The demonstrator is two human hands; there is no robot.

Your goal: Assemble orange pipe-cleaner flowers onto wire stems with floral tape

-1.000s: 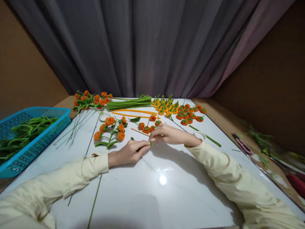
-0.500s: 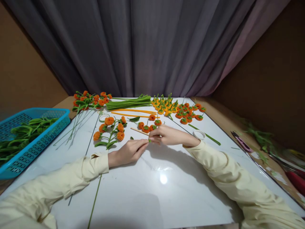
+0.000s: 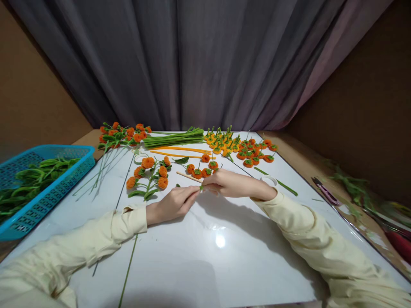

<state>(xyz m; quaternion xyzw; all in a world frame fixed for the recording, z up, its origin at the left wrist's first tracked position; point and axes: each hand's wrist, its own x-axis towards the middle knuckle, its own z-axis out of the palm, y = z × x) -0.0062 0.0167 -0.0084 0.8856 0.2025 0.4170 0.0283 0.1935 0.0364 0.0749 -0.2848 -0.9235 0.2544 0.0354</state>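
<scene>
Left hand (image 3: 175, 203) and right hand (image 3: 228, 184) pinching a small green piece (image 3: 201, 188) between them, above a white bench (image 3: 180, 265), orange flower spray (image 3: 163, 183) beyond the left hand, bundle of green stems (image 3: 173, 138) farther back, grey curtain (image 3: 205, 64) behind

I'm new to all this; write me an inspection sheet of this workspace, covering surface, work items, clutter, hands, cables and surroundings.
Surface: white table, glossy, reflecting a light
Work items: sprig with orange flowers, yellow flowers, green stems, all lying on the table
Clutter: pink cutter near the right edge, scraps beyond it
Hands: left hand pinches a small green piece; right hand has its fingers at it, grip partly hidden
Cables: nothing seen
Surroundings: grey curtain behind, blue basket of leaves at left
</scene>
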